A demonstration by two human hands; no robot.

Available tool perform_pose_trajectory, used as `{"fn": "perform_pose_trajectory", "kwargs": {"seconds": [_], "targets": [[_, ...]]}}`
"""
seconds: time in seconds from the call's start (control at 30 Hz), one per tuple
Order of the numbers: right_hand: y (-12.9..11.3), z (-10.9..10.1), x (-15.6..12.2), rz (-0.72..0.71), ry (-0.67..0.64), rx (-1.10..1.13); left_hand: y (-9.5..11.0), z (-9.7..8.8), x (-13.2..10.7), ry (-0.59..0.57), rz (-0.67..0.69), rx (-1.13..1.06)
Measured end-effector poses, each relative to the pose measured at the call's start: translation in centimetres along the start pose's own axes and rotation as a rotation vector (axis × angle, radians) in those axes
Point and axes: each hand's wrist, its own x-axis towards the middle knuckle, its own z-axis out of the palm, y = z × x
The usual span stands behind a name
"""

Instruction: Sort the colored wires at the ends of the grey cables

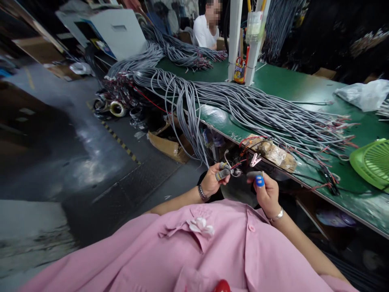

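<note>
My left hand (214, 180) is closed in a pinch, its fingertips in grey covers, gripping the thin red and dark wires (235, 168) at a cable end in front of my pink shirt. Just to the right, my right hand (266, 192) is also closed on the same wire end, with a grey cover and a blue cover on its fingers. Both hands hang below the front edge of the green table (285, 83). A big bundle of grey cables (243, 105) lies across that table and droops over its edge towards my hands.
A taped block (275, 153) with a pink clip (254, 160) sits on the table edge. There is a green fan grille (372, 162) at right, a plastic bag (363, 95) at far right, and white posts (235, 36) behind. Another person in white (205, 32) sits at the far end. Cardboard (167, 144) and tape rolls (117, 108) lie on the floor.
</note>
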Motion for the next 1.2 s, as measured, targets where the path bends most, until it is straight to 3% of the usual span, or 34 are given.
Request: {"fn": "perform_pose_trajectory", "kwargs": {"seconds": [0.07, 0.23, 0.5, 0.6, 0.7, 0.77, 0.83, 1.0, 1.2], "targets": [[-0.5, 0.5, 0.4, 0.122, 0.072, 0.109, -0.3, 0.0, -0.1, -0.021, -0.002, -0.013], [-1.6, 2.5, 1.6, 0.293, -0.025, 0.377, -0.7, 0.1, -0.7, -0.032, -0.015, 0.019], [-1.3, 4.0, 1.6, 0.312, 0.054, 0.477, -0.5, 0.0, -0.9, -0.014, -0.001, 0.043], [-1.6, 3.5, 0.8, 0.164, 0.044, 0.296, -0.3, 0.0, -0.6, 0.007, 0.010, 0.023], [-2.4, 2.5, 0.0, -0.055, -0.155, -0.002, 0.0, -0.1, -0.2, 0.066, 0.002, 0.028], [-2.9, 1.9, -0.2, -0.159, -0.302, -0.095, 0.2, -0.2, 0.1, 0.111, 0.013, 0.036], [-3.3, 1.5, -0.3, -0.222, -0.365, -0.126, 0.3, -0.2, 0.2, 0.140, 0.033, 0.055], [-3.0, 1.9, 0.4, -0.359, -0.291, -0.342, 0.2, 0.3, -0.4, 0.141, 0.076, 0.132], [-0.9, 3.1, 1.7, -0.300, -0.127, -0.731, 0.0, 0.6, -1.0, 0.126, 0.088, 0.191]]}}
